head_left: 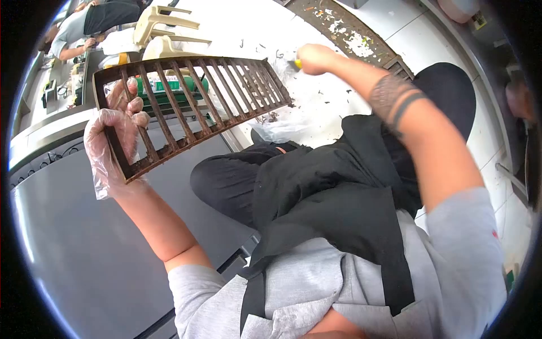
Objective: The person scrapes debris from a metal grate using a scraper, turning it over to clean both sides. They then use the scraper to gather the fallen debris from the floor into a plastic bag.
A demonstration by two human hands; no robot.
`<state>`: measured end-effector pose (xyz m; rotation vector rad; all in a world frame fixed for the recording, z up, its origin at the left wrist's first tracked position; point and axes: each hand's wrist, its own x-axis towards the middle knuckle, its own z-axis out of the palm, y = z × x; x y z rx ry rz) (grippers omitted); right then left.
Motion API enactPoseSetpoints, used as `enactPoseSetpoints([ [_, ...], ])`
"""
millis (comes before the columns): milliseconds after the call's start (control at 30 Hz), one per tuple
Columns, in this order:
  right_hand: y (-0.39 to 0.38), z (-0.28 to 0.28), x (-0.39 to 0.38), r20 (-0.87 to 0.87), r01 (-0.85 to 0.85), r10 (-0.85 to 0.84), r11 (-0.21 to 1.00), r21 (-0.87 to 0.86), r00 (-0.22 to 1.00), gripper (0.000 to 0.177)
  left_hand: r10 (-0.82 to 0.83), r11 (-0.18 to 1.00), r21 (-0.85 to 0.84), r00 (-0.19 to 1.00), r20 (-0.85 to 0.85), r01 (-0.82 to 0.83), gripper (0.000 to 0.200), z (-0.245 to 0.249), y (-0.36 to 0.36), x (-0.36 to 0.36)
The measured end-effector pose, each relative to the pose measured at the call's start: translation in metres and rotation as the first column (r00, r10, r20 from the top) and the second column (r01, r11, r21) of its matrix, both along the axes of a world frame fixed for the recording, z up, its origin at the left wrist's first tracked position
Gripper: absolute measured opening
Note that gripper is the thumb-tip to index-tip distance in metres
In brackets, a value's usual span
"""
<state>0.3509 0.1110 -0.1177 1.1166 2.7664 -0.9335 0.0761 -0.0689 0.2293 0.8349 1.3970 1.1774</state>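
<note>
My left hand (121, 124), in a clear plastic glove, is closed around the end of a rusty metal drain grate (210, 132). It holds the grate raised and tilted, its slats caked with brown dirt. My right hand (316, 59) is bare and closed in a fist, beyond the grate's far end. A small yellow part (298, 64) of a tool sticks out of that fist; the rest of the tool is hidden or blurred. Below the grate's far end lies a clear plastic bag (285, 131) with dark debris around it.
An open floor drain channel (347, 28) holds white and orange scraps. Beige plastic stools (161, 25) and a green container (169, 85) stand behind the grate. A grey metal cabinet (107, 237) is at my left. Another person (70, 39) works at the far left.
</note>
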Motion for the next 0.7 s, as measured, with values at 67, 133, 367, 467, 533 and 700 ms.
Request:
enactPoseSetpoints([
  [67, -0.025, -0.075, -0.04, -0.126, 0.168, -0.181, 0.98, -0.108, 0.975, 0.025, 0.03, 0.999, 0.021, 1.0, -0.006, -0.029, 0.074, -0.002, -0.01, 0.006],
  [133, -0.053, -0.133, -0.053, -0.1, 0.28, -0.296, 0.949, -0.148, 0.95, 0.026, 0.057, 0.998, 0.023, 0.998, -0.016, -0.056, 0.076, -0.002, -0.02, 0.017],
  [367, -0.034, -0.129, -0.032, 0.171, 0.426, -0.394, 0.874, -0.232, 0.903, 0.035, 0.044, 0.999, 0.02, 0.999, 0.015, -0.044, 0.079, 0.009, -0.015, 0.0],
  [467, -0.017, -0.092, -0.051, -0.072, 0.381, -0.398, 0.908, -0.174, 0.915, 0.034, 0.073, 0.996, 0.059, 0.997, -0.026, -0.071, 0.091, 0.009, -0.016, 0.008],
  [533, -0.017, -0.085, -0.061, -0.214, 0.341, -0.366, 0.929, -0.143, 0.906, 0.034, 0.057, 0.996, 0.067, 0.996, -0.062, -0.053, 0.092, 0.009, -0.017, 0.016],
  [700, -0.012, -0.122, -0.088, -0.285, 0.204, -0.226, 0.973, -0.104, 0.932, 0.034, 0.027, 0.994, 0.108, 0.985, -0.172, -0.009, 0.095, 0.017, -0.019, 0.01],
])
